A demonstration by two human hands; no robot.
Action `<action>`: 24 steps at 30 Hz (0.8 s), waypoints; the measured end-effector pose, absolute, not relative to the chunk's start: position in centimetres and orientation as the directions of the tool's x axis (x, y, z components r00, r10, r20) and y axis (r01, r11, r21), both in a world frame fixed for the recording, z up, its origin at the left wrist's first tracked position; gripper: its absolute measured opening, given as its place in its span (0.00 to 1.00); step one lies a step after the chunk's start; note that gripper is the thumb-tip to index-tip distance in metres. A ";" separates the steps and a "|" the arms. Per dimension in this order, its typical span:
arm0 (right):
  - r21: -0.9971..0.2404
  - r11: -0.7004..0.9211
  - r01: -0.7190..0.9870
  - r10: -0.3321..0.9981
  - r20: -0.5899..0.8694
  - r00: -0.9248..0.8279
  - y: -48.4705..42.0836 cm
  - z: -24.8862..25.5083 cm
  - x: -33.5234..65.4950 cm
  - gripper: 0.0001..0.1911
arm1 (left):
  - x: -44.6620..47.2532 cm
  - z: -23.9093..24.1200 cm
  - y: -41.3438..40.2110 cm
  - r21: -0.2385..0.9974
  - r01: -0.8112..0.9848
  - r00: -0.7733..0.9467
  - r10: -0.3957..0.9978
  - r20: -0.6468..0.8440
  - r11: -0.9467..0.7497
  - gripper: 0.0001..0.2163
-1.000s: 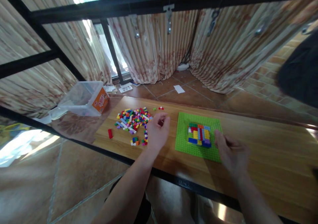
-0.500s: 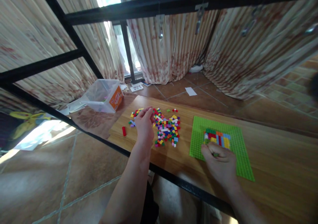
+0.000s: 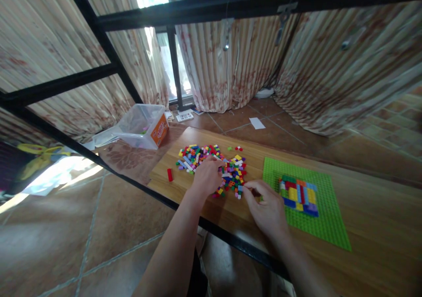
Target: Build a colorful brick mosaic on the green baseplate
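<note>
L hand (image 3: 207, 180), R hand (image 3: 267, 207) at brick pile (image 3: 194, 156)

The 1 head-worn view looks forward and down, close above the wooden table (image 3: 379, 253), toward curtains (image 3: 329, 77).

Glossy plastic bricks (image 3: 211, 163) on a smooth varnished wood tabletop (image 3: 379, 226) – studded plastic baseplate (image 3: 326, 209), clear plastic tub (image 3: 140, 123) upper left
</note>
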State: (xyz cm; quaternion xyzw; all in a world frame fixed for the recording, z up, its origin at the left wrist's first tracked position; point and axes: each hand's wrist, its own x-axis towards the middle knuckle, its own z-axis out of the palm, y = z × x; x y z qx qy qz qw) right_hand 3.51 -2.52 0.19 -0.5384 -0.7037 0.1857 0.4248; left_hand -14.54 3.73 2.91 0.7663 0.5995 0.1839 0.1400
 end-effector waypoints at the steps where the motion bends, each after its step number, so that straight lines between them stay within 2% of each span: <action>1: -0.720 0.351 0.598 0.916 0.396 -0.060 -2.4 0.1 3.4 0.08 | -14.5 2.9 3.7 0.421 0.873 0.220 0.969 0.113 -0.247 0.17; 6: -0.740 0.345 0.578 0.920 0.388 -0.052 -2.1 -0.2 3.2 0.09 | -14.5 2.8 3.6 0.420 0.876 0.205 0.971 0.119 -0.237 0.13; 10: -0.773 0.319 0.549 0.929 0.371 -0.017 -2.1 -0.1 3.1 0.09 | -14.8 2.9 3.9 0.547 0.812 0.168 0.979 0.111 -0.202 0.03; 12: -0.817 0.281 0.503 0.941 0.339 0.025 -2.1 0.0 3.1 0.09 | -14.8 3.0 4.0 0.681 0.709 0.165 0.982 0.088 -0.180 0.03; 16: -0.938 0.189 0.291 0.967 0.229 0.109 -1.8 0.4 3.2 0.13 | -14.0 3.6 3.8 0.929 0.345 0.246 0.968 0.048 -0.134 0.03; 20: -0.990 0.109 0.088 0.987 0.118 0.110 -1.4 0.9 3.2 0.15 | -12.6 4.1 2.9 0.989 0.146 0.350 0.937 -0.015 -0.038 0.04; 24: -0.998 0.040 0.049 0.989 0.047 0.137 -1.2 1.1 3.6 0.14 | -11.4 3.8 2.2 0.995 0.092 0.388 0.919 -0.065 0.031 0.05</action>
